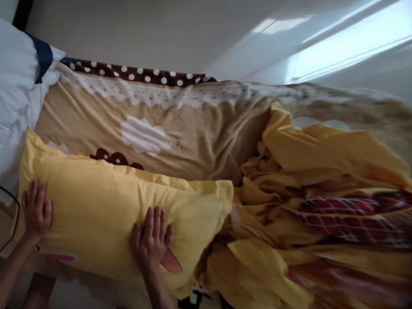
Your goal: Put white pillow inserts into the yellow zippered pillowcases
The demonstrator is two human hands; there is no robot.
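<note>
A plump yellow pillow (pixel 95 207) lies lengthwise on the bed, its frilled edge along the far side. My left hand (pixel 37 210) rests flat on the pillow's left end, fingers stretched out. Farther right, my right hand (pixel 153 238) presses on the pillow's top with its fingers extended, partly covering a pink printed patch. Neither hand grips anything. Beneath the pillow spreads a tan blanket (pixel 200 130) with white cloud shapes and a brown dotted border.
A white pillow or quilt (pixel 3 95) with a dark blue band fills the left side. A black cable (pixel 17 216) curves beside it. Crumpled yellow bedding (pixel 334 150) with a red plaid piece (pixel 351 213) is heaped at right. A pale wall (pixel 159 22) runs behind the bed.
</note>
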